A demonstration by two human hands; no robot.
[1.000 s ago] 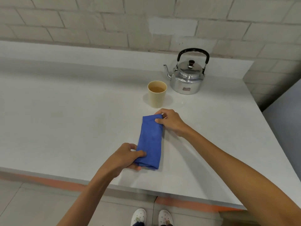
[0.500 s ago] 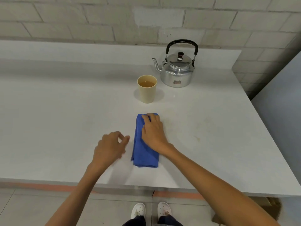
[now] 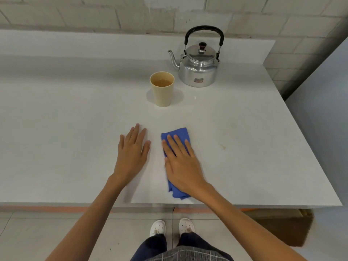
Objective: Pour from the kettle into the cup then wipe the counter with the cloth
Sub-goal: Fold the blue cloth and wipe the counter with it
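Right hand [image 3: 183, 163] flat on folded cloth [image 3: 177, 135], pressing it to table [image 3: 56, 129] for wiping; no grip. Left hand [image 3: 131, 150] open, empty, bracing beside. Cup [image 3: 162, 91] filled, kettle [image 3: 198, 69] parked behind.

The kettle [image 3: 198, 69] bears a small sticker, seemingly wordless or illegible.

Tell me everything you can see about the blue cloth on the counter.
The blue cloth is a soft, woven-looking fabric folded into a narrow, layered strip. It lies flat on the pale counter, running from near the front edge back toward the cup, but clear of it. The right hand lies flat, fingers spread, on top of it, covering its middle; only the far end and near corner show. The left hand lies on the counter beside it, not touching.
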